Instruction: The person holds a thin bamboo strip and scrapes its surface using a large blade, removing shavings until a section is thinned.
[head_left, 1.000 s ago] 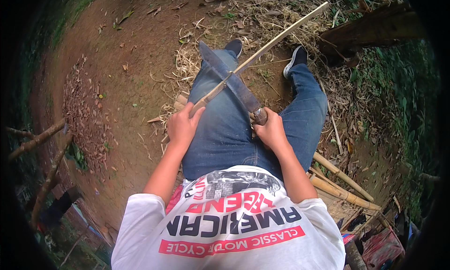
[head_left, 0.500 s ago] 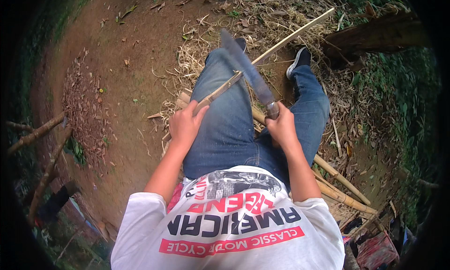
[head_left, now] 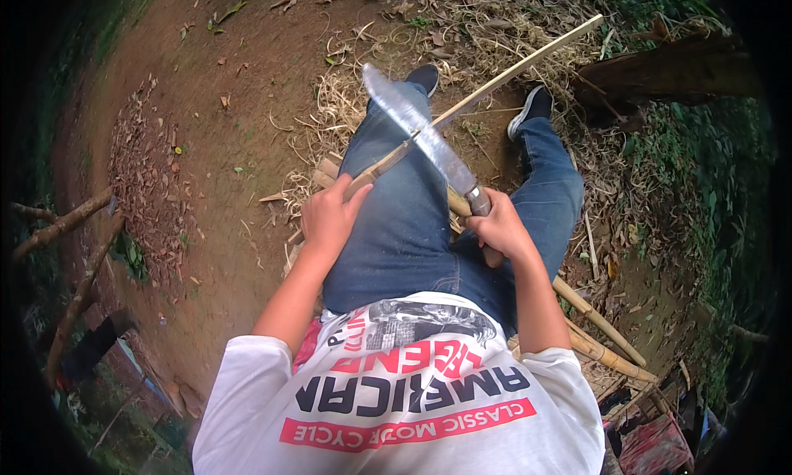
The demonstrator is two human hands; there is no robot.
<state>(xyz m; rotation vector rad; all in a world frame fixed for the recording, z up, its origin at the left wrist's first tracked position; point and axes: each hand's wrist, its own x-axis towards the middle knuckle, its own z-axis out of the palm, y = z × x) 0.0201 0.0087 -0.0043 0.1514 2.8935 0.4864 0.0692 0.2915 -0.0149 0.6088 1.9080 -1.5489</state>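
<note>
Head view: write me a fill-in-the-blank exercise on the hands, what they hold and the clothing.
1. The right hand grips the knife by its ____.
2. The left hand holds the long strip, whose far end points toward the picture's upper ____.
3. The person's jeans are ____.
4. Apart from its print, the shirt is ____.

Missing words: handle; right; blue; white.

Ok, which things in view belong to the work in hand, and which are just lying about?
In use:
large knife, gripped by the right hand
long pale strip, held in the left hand, crossing the blade

Lying about:
curly shavings
dry leaves
dark log, upper right
</note>
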